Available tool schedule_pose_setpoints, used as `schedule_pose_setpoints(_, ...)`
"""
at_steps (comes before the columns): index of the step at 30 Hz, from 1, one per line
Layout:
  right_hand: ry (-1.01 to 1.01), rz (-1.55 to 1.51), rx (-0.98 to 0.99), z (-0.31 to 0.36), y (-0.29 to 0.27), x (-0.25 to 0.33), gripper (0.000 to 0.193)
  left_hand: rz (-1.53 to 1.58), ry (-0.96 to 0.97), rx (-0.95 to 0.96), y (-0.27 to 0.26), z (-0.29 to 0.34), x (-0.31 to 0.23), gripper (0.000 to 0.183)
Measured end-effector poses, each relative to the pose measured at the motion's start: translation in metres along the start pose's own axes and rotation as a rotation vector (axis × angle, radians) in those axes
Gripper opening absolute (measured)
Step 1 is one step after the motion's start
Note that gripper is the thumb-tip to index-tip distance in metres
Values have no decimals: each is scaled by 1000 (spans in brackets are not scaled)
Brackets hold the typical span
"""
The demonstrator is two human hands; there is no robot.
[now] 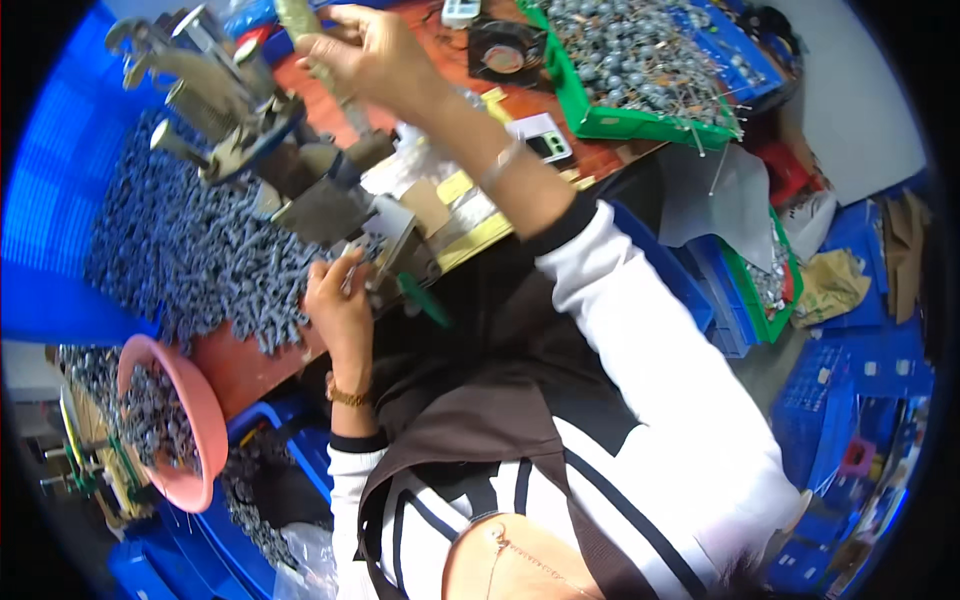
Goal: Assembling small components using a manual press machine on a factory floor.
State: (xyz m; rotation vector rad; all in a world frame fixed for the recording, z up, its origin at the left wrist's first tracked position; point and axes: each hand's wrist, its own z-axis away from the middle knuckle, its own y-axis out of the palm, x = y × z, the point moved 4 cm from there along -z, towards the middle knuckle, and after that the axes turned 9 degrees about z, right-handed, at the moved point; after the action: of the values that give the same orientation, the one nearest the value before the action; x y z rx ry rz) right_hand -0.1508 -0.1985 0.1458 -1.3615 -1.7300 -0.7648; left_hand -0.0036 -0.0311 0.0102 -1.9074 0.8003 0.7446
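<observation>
A metal hand press (240, 110) stands at the upper left on the red worktable. My right hand (375, 60) is wrapped round its lever, a bar (298, 20) covered in yellowish tape. Lower down, my left hand (340, 295) is closed in a pinch beside the press's base (325, 210). Something small and shiny shows between those fingers; its kind is too small to make out. A large heap of small grey parts (210, 260) lies behind and left of my left hand. A green strip (424, 300) sticks out at the table edge, right of that hand.
A green tray (590, 122) of grey balls and wire pieces sits at the upper right, near a small black fan (507, 55). A pink basin (210, 425) of grey parts stands lower left. Blue sheeting (50, 220) borders the heap. Blue crates (850, 380) stand at right.
</observation>
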Motion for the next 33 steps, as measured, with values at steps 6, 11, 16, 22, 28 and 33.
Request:
schedule_pose_setpoints(6,-618,249,-168,175,0,50,25,-30,63,38,0,-3,-11,16)
schedule_pose_setpoints(11,-675,501,62,143,-38,96,31,-346,20,92,-10,3,0,35)
schedule_pose_setpoints(16,-177,235,-385,81,-151,28,14,125,-93,305,-6,19,-42,21)
schedule_pose_setpoints(22,5,1257,-872,78,-352,-48,19,1013,-298,140,-88,37,-50,20)
schedule_pose_setpoints(28,852,1819,-360,100,-408,-37,37,805,-234,-640,-312,29,63,28)
schedule_pose_setpoints(33,478,1514,-304,101,-445,-70,30,788,-78,-514,-363,82,135,43)
